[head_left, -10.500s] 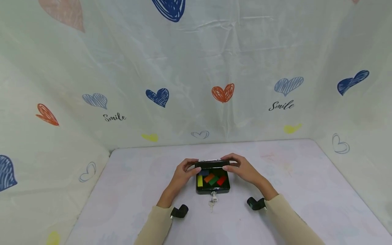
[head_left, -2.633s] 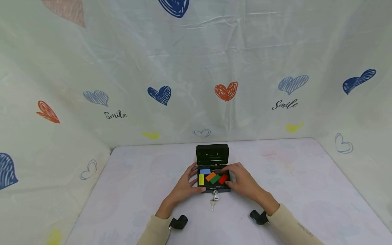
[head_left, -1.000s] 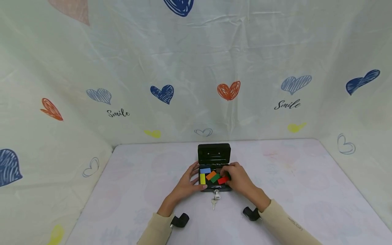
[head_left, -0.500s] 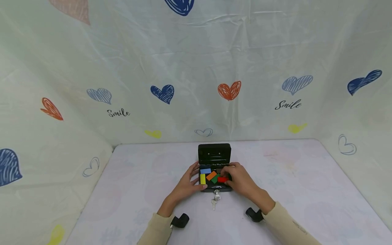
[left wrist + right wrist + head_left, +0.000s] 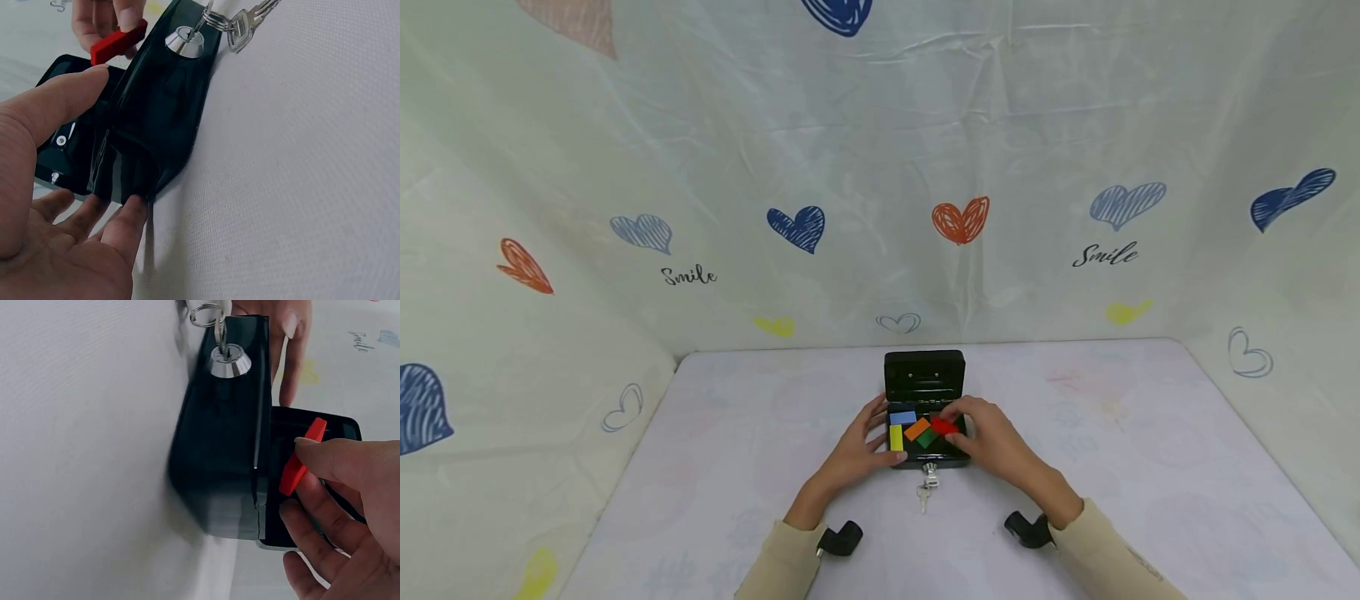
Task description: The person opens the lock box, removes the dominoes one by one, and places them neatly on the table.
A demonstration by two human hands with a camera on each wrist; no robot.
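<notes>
A black cash box (image 5: 926, 462) stands on the table with its lid (image 5: 924, 375) raised at the back. My left hand (image 5: 850, 450) holds the box at its left side, thumb over the front left corner and fingers along the side wall. Between thumb and fingers of my right hand (image 5: 1000, 437) is a red block (image 5: 303, 456), pinched above the box's right half. Inside the box lie a yellow block (image 5: 896, 437), a blue block (image 5: 903, 417), an orange block (image 5: 916, 429) and a green block (image 5: 927, 439). A dark block at the back right is mostly covered by the right hand.
A key ring with keys (image 5: 923, 498) hangs from the lock (image 5: 185, 42) on the box's front. The white table (image 5: 760, 433) runs back to a curtain (image 5: 865, 275) printed with hearts. Wrist cameras (image 5: 841, 539) sit on both forearms.
Ten seconds ago both hands were at the part-raised lid; it now stands upright. The right hand has taken hold of the red block and lifted it, while the left stays at the box.
</notes>
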